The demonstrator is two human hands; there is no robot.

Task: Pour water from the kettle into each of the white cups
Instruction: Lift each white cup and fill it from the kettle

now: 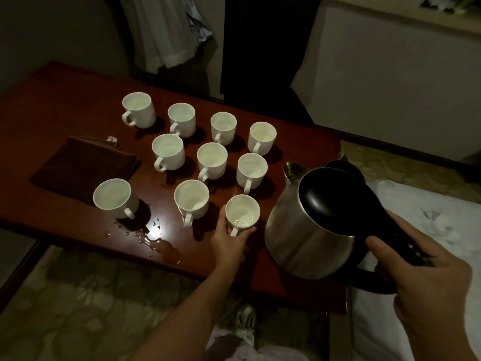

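Note:
Several white cups (212,160) stand in rows on a dark red wooden table (65,100). My left hand (229,238) grips the nearest cup (242,213) from its near side; a little water lies in its bottom. My right hand (426,277) holds the black handle of a steel kettle (309,235), lifted above the table's right end. The kettle's black lid stands open, and its spout (292,170) points toward the cups. No water is running from the spout.
A folded brown cloth (86,168) lies at the left of the table. Spilled water (158,243) pools near the front edge by the front-left cup (113,198). White bedding (429,225) lies to the right. Clothes (166,35) hang behind the table. My shoe (246,324) shows below.

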